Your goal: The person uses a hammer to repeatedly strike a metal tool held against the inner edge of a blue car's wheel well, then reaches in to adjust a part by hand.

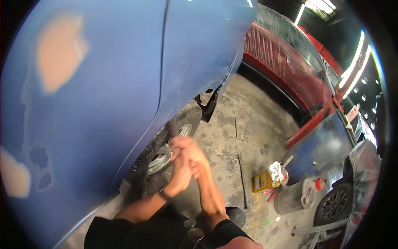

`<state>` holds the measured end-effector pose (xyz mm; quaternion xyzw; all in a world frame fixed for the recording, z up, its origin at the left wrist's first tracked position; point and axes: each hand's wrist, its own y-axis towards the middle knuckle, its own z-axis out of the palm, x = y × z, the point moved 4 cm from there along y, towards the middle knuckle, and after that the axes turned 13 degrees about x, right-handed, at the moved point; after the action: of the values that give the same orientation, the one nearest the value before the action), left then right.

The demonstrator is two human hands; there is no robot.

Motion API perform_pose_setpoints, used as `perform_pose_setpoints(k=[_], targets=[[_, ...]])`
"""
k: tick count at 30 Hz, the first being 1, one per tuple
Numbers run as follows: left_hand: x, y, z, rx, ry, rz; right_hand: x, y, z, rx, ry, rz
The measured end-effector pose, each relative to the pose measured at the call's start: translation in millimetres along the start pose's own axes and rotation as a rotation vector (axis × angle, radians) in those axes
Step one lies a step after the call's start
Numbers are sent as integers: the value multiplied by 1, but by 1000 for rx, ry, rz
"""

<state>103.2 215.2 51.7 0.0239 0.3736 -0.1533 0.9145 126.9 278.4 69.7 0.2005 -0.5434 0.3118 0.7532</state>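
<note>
My two hands meet in front of the wheel (183, 131) of a blue car (120, 50), both smeared by motion. My left hand (182, 171), with a dark band on its wrist, lies against my right hand (185, 146), its fingers curled round the heel and wrist. The right hand points away toward the wheel; its fingers are too blurred to read. No tool shows in either. On the car's side are a beige patch (60, 54) at the upper left, another beige patch (14, 176) below it, and dark spots (38, 156) beside that one.
Thin rods (242, 178) lie on the concrete floor (226, 151). To the right stand a yellow can (262, 181) with a crumpled white wad (275, 171), a grey bucket (290, 200) and a blue panel (321, 149). A red car (277, 62) under plastic film is beyond.
</note>
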Motion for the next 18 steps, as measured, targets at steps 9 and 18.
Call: perform_pose_setpoints(k=[9,18], targets=[[-17,-18,-32,-10,139,1,-12,16,9,-103,45,-89],[-14,4,5,-29,69,25,14,-4,-21,-68,-16,-50]])
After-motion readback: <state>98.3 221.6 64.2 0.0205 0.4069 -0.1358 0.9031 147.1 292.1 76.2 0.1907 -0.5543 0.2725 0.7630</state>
